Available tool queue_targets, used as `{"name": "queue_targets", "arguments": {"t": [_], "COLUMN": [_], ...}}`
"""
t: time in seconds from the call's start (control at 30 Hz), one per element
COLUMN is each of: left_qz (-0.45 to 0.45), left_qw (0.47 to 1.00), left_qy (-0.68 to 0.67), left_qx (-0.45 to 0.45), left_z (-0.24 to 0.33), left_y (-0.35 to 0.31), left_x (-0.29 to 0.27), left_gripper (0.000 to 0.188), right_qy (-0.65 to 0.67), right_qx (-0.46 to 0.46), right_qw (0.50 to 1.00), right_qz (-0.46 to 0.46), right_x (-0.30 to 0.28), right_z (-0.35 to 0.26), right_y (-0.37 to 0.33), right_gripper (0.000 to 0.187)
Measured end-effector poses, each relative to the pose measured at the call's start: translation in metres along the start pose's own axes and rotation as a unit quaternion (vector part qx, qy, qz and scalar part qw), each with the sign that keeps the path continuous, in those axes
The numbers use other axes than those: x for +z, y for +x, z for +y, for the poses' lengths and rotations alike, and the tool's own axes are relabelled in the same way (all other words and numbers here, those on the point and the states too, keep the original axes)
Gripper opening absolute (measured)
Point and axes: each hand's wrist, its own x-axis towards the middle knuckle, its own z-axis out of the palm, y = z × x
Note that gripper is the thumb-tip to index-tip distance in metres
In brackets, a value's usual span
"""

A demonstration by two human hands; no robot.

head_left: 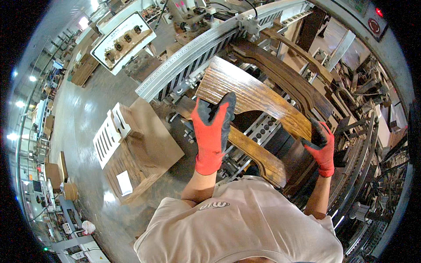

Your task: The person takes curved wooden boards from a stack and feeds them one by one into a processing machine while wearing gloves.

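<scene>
Curved dark-stained wooden panel (252, 94) held over the machine's slotted metal rail (193, 57), left hand (213, 127) in a red glove gripping its near-left edge, right hand (322, 147) clasping its right end, fingertips hidden behind the wood.

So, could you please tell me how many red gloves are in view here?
2. The left hand wears one, gripping the near-left edge of the curved wooden panel; the right hand wears the other at the panel's right end. None seem hidden.
</scene>
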Motion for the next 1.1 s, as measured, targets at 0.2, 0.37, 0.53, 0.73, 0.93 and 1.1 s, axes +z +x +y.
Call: {"name": "queue_targets", "arguments": {"t": [0.2,0.37,0.53,0.73,0.93,1.1], "left_qz": [-0.167,-0.180,-0.154,-0.188,-0.082,0.032], "left_qw": [0.866,0.900,0.920,0.968,0.993,0.996], "left_qy": [0.416,0.343,0.322,0.160,-0.080,-0.054], "left_qx": [0.221,0.199,0.160,-0.048,-0.005,-0.060], "left_z": [-0.003,-0.003,-0.007,-0.016,-0.073,-0.122], "left_y": [0.004,0.004,0.002,0.010,0.014,-0.001], "left_x": [-0.032,-0.032,-0.029,-0.031,-0.035,-0.061], "left_gripper": [0.036,0.040,0.036,0.040,0.050,0.044], "right_qy": [-0.003,-0.036,-0.070,-0.096,-0.177,-0.265], "right_qx": [0.004,0.021,0.019,-0.003,0.045,0.106], "right_qw": [1.000,0.999,0.997,0.995,0.981,0.954], "right_qz": [-0.008,0.023,-0.004,0.009,0.072,0.090], "right_x": [-0.003,-0.003,-0.008,-0.008,0.020,0.036], "right_z": [0.011,0.019,0.018,0.013,-0.002,0.039], "right_y": [-0.007,-0.014,-0.013,-0.013,0.028,0.112], "right_gripper": [0.066,0.073,0.073,0.070,0.067,0.062]}}
